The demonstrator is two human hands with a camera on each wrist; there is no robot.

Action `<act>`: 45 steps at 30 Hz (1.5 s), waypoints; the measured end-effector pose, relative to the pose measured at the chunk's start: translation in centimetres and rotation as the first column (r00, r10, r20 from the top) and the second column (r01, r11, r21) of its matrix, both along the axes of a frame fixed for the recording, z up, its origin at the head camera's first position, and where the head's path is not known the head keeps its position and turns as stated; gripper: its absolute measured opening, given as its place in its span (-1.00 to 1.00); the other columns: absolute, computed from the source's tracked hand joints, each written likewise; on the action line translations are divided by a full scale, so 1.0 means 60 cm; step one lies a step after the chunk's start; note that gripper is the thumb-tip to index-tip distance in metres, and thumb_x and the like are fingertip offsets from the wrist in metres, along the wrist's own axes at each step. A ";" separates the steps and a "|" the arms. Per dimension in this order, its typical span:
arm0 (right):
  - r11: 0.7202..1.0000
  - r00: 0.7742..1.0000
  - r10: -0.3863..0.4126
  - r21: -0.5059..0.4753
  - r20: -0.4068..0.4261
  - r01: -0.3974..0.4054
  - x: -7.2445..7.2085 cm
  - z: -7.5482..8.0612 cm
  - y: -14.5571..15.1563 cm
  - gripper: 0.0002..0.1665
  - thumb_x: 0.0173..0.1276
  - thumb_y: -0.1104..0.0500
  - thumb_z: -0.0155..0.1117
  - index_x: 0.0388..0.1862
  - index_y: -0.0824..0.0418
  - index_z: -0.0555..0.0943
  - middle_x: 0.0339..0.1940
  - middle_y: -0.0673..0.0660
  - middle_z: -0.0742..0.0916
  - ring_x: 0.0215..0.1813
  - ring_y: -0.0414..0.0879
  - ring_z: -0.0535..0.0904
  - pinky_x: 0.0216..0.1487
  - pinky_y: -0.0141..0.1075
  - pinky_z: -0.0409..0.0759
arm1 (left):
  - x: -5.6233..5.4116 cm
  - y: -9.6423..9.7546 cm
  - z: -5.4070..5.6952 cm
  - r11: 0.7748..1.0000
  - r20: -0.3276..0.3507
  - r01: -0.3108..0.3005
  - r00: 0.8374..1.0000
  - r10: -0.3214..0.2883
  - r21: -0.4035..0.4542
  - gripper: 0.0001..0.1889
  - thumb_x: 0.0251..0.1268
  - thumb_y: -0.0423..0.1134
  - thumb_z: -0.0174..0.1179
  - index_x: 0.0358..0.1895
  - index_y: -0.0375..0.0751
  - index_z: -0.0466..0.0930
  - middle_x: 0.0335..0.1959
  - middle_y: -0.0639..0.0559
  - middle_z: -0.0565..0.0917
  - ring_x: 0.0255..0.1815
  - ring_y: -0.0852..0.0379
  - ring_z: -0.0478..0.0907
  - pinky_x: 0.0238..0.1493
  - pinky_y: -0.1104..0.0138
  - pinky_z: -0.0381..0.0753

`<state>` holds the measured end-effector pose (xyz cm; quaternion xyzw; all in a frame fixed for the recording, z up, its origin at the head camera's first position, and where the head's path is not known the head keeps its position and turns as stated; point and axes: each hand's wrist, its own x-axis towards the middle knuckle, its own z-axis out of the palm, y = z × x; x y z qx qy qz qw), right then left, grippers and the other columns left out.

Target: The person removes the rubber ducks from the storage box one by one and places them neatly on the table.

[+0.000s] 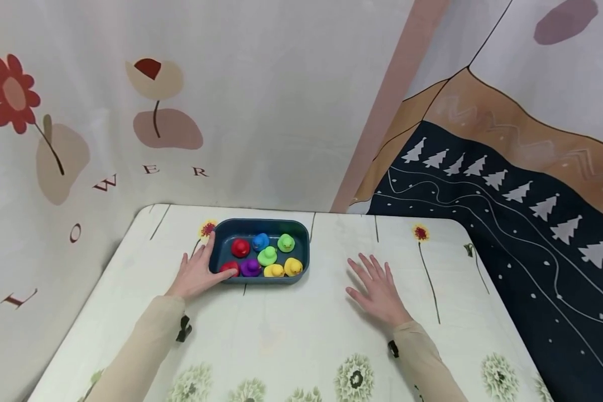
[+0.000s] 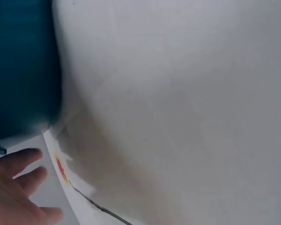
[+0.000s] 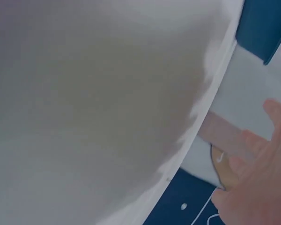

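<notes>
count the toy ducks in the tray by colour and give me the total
Red ducks: 2
Green ducks: 2
Yellow ducks: 2
Blue duck: 1
Purple duck: 1
Total: 8

Spread fingers (image 3: 275,110) sit apart from a blue tray (image 3: 262,30).

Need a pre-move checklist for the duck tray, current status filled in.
1. Ducks all inside the tray: ok, eight visible, none seen outside.
2. Tray open side up: ok.
3. Tray base flat on the table: cannot tell, underside hidden.
4. Left hand at the tray: ok, at its left end, thumb by the near corner.
5. Left grip firm: cannot tell, contact pressure doesn't show.
6. Right hand at the tray, if two-handed: not ok, well apart to the right, fingers spread.
</notes>
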<state>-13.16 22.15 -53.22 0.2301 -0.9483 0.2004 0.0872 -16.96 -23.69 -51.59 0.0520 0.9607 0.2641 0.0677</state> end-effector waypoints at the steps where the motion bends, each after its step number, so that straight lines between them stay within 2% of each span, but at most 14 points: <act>1: 1.000 1.000 0.017 -0.009 -0.004 -0.017 -0.002 0.001 -0.006 -0.23 0.38 -0.17 0.15 0.50 0.02 0.27 0.49 0.24 0.28 0.47 0.30 0.06 0.35 0.32 -0.18 | -0.001 0.000 0.001 1.000 0.005 -0.002 1.000 0.002 0.012 0.28 0.02 0.42 0.22 0.55 -0.14 -0.45 0.43 -0.50 0.06 0.42 -0.43 0.00 0.30 -0.35 -0.33; 4: 0.998 0.998 0.056 -0.025 0.000 -0.056 -0.009 0.005 -0.022 -0.28 0.42 -0.18 0.11 0.50 -0.05 0.27 0.50 0.20 0.28 0.48 0.27 0.06 0.36 0.31 -0.15 | -0.003 0.002 0.002 0.999 0.022 -0.008 1.000 0.007 0.044 0.29 0.02 0.39 0.25 0.54 -0.16 -0.46 0.43 -0.49 0.09 0.36 -0.46 0.12 0.30 -0.35 -0.25; 7: 0.997 0.997 0.073 -0.030 0.027 -0.072 -0.015 0.013 -0.037 -0.30 0.44 -0.20 0.07 0.51 -0.10 0.26 0.51 0.17 0.27 0.50 0.22 0.06 0.38 0.28 -0.14 | -0.002 0.005 0.002 0.997 0.062 -0.022 0.998 0.017 0.077 0.30 0.02 0.38 0.26 0.54 -0.12 -0.48 0.39 -0.52 0.15 0.27 -0.51 0.25 0.27 -0.33 0.03; 11: 0.997 0.994 0.070 -0.043 0.084 -0.066 -0.023 0.026 -0.059 -0.34 0.48 -0.17 0.02 0.52 -0.18 0.21 0.52 0.09 0.26 0.52 0.08 0.04 0.43 0.16 -0.12 | 0.000 0.008 0.002 0.992 0.124 -0.047 0.992 0.033 0.114 0.29 0.03 0.37 0.27 0.54 -0.01 -0.54 0.36 -0.57 0.16 0.23 -0.54 0.28 0.12 -0.29 0.34; 16: 0.993 0.991 0.088 -0.083 0.103 -0.079 -0.041 0.047 -0.092 -0.36 0.50 -0.08 0.04 0.52 -0.18 0.21 0.50 0.06 0.28 0.51 -0.02 0.07 0.46 0.05 -0.06 | 0.000 0.005 0.005 0.987 0.129 -0.056 0.991 0.037 0.152 0.27 0.07 0.31 0.29 0.53 0.02 -0.55 0.38 -0.57 0.11 0.26 -0.53 0.25 0.13 -0.30 0.32; 22: 0.986 0.986 0.141 -0.103 0.090 -0.132 -0.062 0.066 -0.129 -0.38 0.52 -0.11 -0.01 0.51 -0.11 0.25 0.47 0.10 0.33 0.47 -0.03 0.17 0.45 0.00 0.01 | 0.002 0.002 -0.001 0.985 0.132 -0.052 0.991 0.030 0.165 0.27 0.07 0.29 0.30 0.54 -0.01 -0.55 0.41 -0.56 0.07 0.27 -0.53 0.23 0.14 -0.28 0.32; 30: 0.971 0.970 0.222 -0.110 0.103 -0.211 -0.081 0.081 -0.177 -0.38 0.54 -0.15 -0.08 0.51 -0.04 0.25 0.44 0.15 0.37 0.46 0.01 0.19 0.48 -0.08 -0.07 | 0.003 0.005 0.000 0.979 0.135 -0.063 0.990 0.036 0.196 0.27 0.06 0.29 0.32 0.54 0.04 -0.55 0.41 -0.55 0.07 0.27 -0.52 0.24 0.15 -0.29 0.31; 37: 0.957 0.954 0.285 -0.083 0.095 -0.278 -0.093 0.077 -0.215 -0.41 0.54 -0.09 -0.06 0.48 0.00 0.30 0.40 0.17 0.41 0.43 0.03 0.24 0.46 -0.01 -0.02 | -0.003 0.002 0.000 0.981 0.140 -0.064 0.989 0.038 0.185 0.27 0.07 0.31 0.30 0.53 0.04 -0.56 0.41 -0.55 0.06 0.26 -0.52 0.26 0.15 -0.28 0.31; 42: 0.954 0.943 0.299 -0.066 0.146 -0.292 -0.097 0.070 -0.237 -0.40 0.55 -0.15 -0.12 0.49 -0.04 0.28 0.40 0.10 0.43 0.43 0.00 0.25 0.46 0.00 -0.02 | 0.000 0.003 0.001 0.982 0.145 -0.072 0.988 0.047 0.177 0.27 0.07 0.31 0.29 0.53 0.04 -0.56 0.41 -0.55 0.07 0.27 -0.52 0.24 0.15 -0.28 0.31; 45: 0.955 0.940 0.296 -0.063 0.169 -0.290 -0.100 0.070 -0.251 -0.41 0.55 -0.13 -0.11 0.49 -0.04 0.28 0.40 0.08 0.43 0.42 0.01 0.27 0.45 -0.03 0.05 | 0.000 0.002 0.001 0.981 0.148 -0.076 0.988 0.049 0.181 0.27 0.07 0.30 0.30 0.53 0.06 -0.57 0.42 -0.54 0.06 0.29 -0.52 0.22 0.16 -0.29 0.30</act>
